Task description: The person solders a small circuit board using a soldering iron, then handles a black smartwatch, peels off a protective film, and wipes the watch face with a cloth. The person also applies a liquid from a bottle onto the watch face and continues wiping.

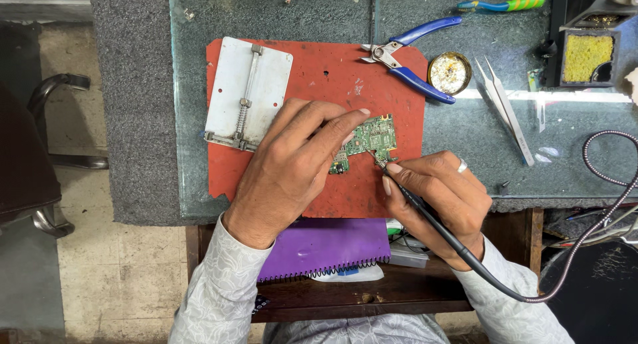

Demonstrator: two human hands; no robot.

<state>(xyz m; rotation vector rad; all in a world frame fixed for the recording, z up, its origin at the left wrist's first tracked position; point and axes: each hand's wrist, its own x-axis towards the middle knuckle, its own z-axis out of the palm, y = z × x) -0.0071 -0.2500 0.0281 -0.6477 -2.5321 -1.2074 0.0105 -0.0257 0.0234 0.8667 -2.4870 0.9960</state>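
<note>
Left hand [289, 161] comes in from lower left, palm down, wrist bent slightly, fingers stretched forward and pressed onto the green circuit board [371, 141] — index and middle fingertips pin its near-left part. Not closed around anything, just bearing down flat.

Right hand [438, 191] comes in from lower right, curled in a pen grip around the soldering iron [412, 199]; thumb and forefinger pinch the dark handle near the front, ring on one finger. The thin tip angles up-left and meets the board's lower right edge, just ahead of the right fingertips. The iron's black cable [571, 251] runs back past the right wrist and loops off to the right.

Board lies between the two hands on the red mat [319, 71], touching the left fingertips.

Around them:
- metal board-holder plate [247, 95] just beyond the left hand, on the mat
- blue-handled pliers [409, 55] beyond both hands
- round tin [450, 72] and tweezers [505, 108] — beyond the right hand, well apart
- yellow sponge tray [588, 57] far right
- purple spiral notebook [325, 247] below, between the wrists
</note>
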